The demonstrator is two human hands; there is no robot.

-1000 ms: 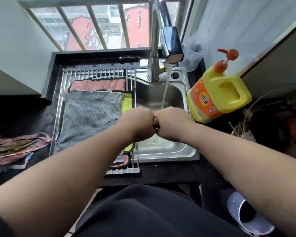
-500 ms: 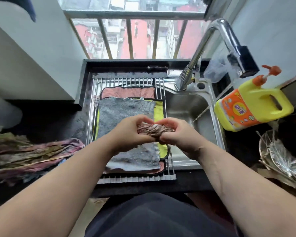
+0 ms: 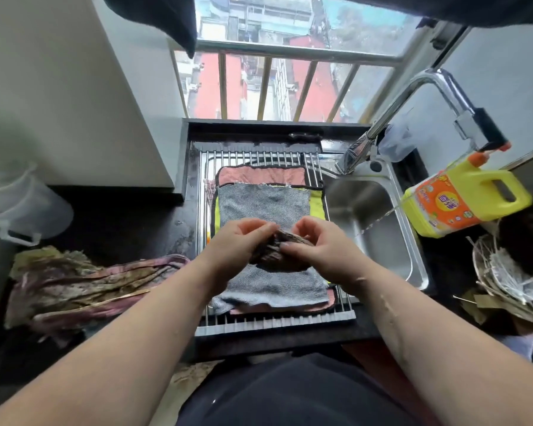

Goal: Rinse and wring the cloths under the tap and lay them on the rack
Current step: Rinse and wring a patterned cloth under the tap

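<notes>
My left hand [image 3: 237, 241] and my right hand [image 3: 317, 244] both grip a bunched brown striped cloth [image 3: 274, 250] above the rack [image 3: 274, 321]. A grey cloth [image 3: 265, 207] lies flat on the rack, over a yellow cloth [image 3: 317, 204] and a pink cloth [image 3: 259, 175]. The tap [image 3: 413, 96] stands at the right and its stream runs into the steel sink [image 3: 373, 216].
A heap of crumpled striped cloths [image 3: 83, 284] lies on the dark counter at the left. A yellow detergent bottle [image 3: 462, 201] stands right of the sink, with a wire basket [image 3: 505, 272] below it. A translucent jug [image 3: 19, 204] sits far left.
Both hands moved from under the tap's stream over the sink leftward to above the rack. The cloth, squeezed tight between the fists before, is now looser and partly opened.
</notes>
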